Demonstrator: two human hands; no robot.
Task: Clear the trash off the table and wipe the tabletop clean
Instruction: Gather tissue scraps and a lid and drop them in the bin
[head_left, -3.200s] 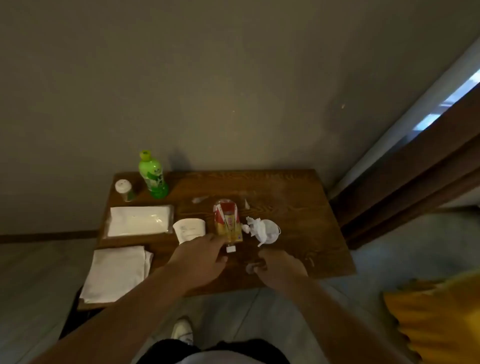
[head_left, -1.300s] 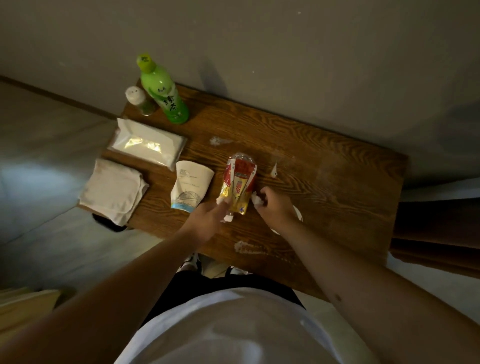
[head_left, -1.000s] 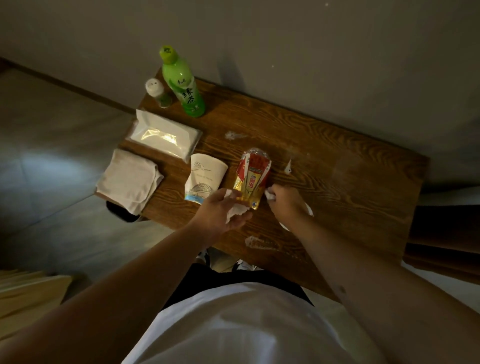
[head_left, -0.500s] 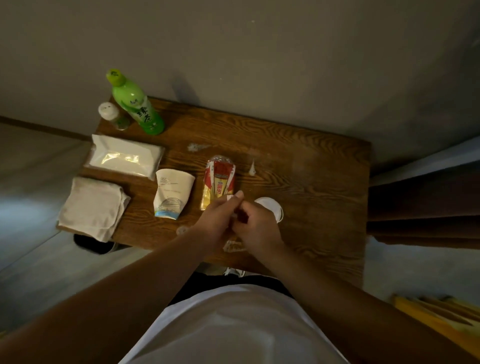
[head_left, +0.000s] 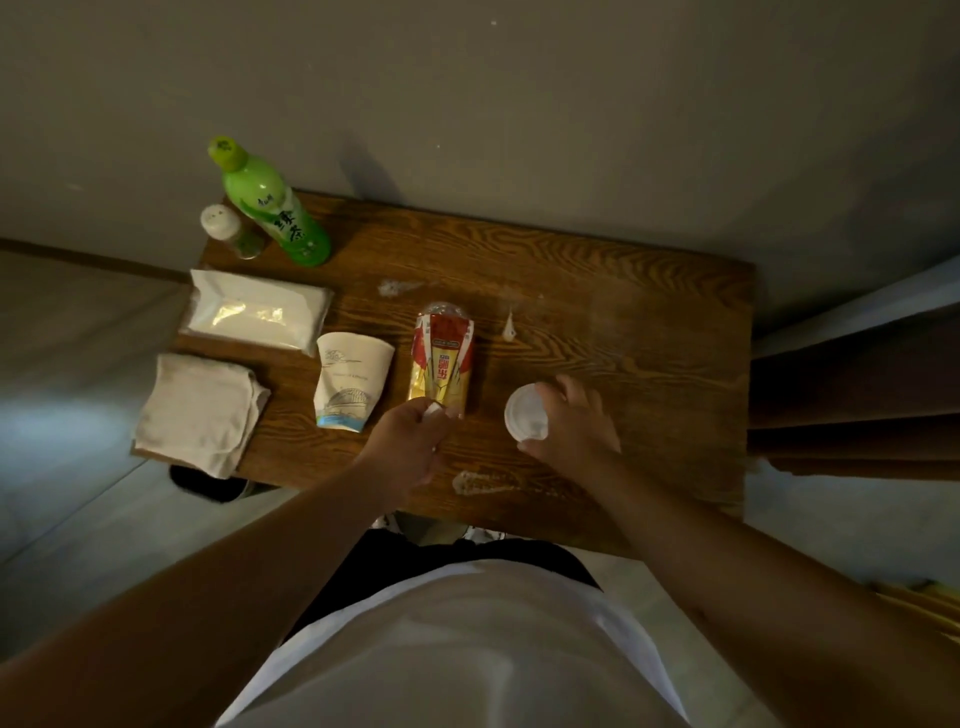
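Note:
On the brown wooden table (head_left: 623, 291) lie a crushed paper cup (head_left: 350, 382) and a red and yellow snack wrapper (head_left: 441, 361). My left hand (head_left: 408, 441) is closed on white paper scraps (head_left: 432, 410), just below the wrapper's near end. My right hand (head_left: 571, 423) grips a round white plastic lid (head_left: 525, 421) at the table's middle right. A small white scrap (head_left: 510, 328) lies beyond the lid. White smears mark the wood at the front edge (head_left: 480, 482) and near the back (head_left: 397, 287).
A green bottle (head_left: 270, 208) and a small shaker (head_left: 228, 231) stand at the back left corner. A pack of wipes (head_left: 254, 314) and a folded cloth (head_left: 200, 410) lie along the left edge. The wall is right behind the table.
My hands have parted: the left kept the paper scraps, the right moved to the right and took hold of the white lid. The crumpled paper next to the lid is gone from the table.

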